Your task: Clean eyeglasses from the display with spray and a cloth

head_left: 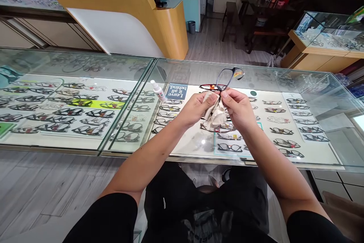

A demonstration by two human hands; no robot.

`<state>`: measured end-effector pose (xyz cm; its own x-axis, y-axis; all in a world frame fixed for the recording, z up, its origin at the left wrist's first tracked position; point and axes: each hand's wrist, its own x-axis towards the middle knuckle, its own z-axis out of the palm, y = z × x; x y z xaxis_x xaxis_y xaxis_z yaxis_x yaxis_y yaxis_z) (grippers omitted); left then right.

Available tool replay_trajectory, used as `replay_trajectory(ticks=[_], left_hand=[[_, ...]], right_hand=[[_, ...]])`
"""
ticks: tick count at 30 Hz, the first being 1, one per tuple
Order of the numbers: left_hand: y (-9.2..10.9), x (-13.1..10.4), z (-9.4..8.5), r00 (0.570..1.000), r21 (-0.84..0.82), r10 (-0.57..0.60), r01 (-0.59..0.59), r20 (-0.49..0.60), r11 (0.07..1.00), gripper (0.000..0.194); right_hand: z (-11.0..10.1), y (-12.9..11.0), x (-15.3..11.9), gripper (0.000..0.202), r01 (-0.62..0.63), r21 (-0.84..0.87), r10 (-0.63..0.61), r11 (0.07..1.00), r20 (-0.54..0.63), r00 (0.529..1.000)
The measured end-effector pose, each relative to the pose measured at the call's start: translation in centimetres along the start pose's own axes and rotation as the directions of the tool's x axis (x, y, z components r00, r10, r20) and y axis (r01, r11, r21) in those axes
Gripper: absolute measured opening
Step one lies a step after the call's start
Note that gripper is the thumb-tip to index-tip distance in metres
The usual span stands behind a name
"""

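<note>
Black sleeves (109,216), left hand (196,107) pinching cloth (216,117), right hand (240,109) pinching glasses (233,74), together over glass counter (190,145), beyond near edge (182,159)

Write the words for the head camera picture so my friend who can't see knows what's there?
The left hand pinches a cream cloth against dark-rimmed eyeglasses held in the right hand. Below is a glass display case with rows of eyeglass frames, and a white spray bottle on top.
</note>
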<state>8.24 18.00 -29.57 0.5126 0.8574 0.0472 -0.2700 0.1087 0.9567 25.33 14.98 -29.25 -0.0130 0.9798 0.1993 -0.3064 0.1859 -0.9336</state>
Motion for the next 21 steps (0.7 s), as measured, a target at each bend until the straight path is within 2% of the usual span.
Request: replay_trajectory(ticks=[6,10,13,15,17,18,20,21], left_hand=[[0.1,0.1,-0.2,0.995,-0.021,-0.048,0.05,0.091,0.999,0.07],[0.5,0.0,0.0,0.996,-0.008,-0.008,0.008,0.087,1.0,0.065],[0.6,0.0,0.0,0.999,0.025,0.001,-0.002,0.05,1.0,0.058],[0.7,0.0,-0.1,0.999,0.045,0.011,-0.012,0.035,0.999,0.055],[0.8,0.1,-0.3,1.0,0.085,0.024,-0.025,0.018,0.996,0.056],[0.8,0.1,-0.4,1.0,0.114,0.028,-0.029,0.008,0.993,0.057],[0.9,0.0,-0.6,0.999,0.178,0.042,-0.04,-0.01,0.983,0.058],[1.0,0.0,-0.6,0.999,0.21,0.053,-0.049,-0.011,0.976,0.058]], right_hand=[[-0.3,0.1,0.3,0.037,-0.082,-0.041,0.079,0.996,-0.073,0.994],[-0.1,-0.5,0.3,0.031,0.006,-0.124,-0.012,0.992,-0.047,0.999],[0.0,-1.2,0.0,0.031,0.066,-0.279,-0.077,0.958,-0.026,0.997],[-0.1,-1.7,-0.2,0.031,0.111,-0.424,-0.127,0.899,-0.009,0.992],[-0.4,-2.2,-0.5,0.028,0.215,-0.616,-0.255,0.758,0.023,0.967],[-0.6,-2.4,-0.6,0.026,0.285,-0.717,-0.341,0.636,0.07,0.937],[-0.9,-2.8,-0.7,0.022,0.407,-0.859,-0.464,0.311,0.237,0.854],[-1.1,-2.9,-0.7,0.022,0.447,-0.883,-0.475,0.148,0.333,0.815]])
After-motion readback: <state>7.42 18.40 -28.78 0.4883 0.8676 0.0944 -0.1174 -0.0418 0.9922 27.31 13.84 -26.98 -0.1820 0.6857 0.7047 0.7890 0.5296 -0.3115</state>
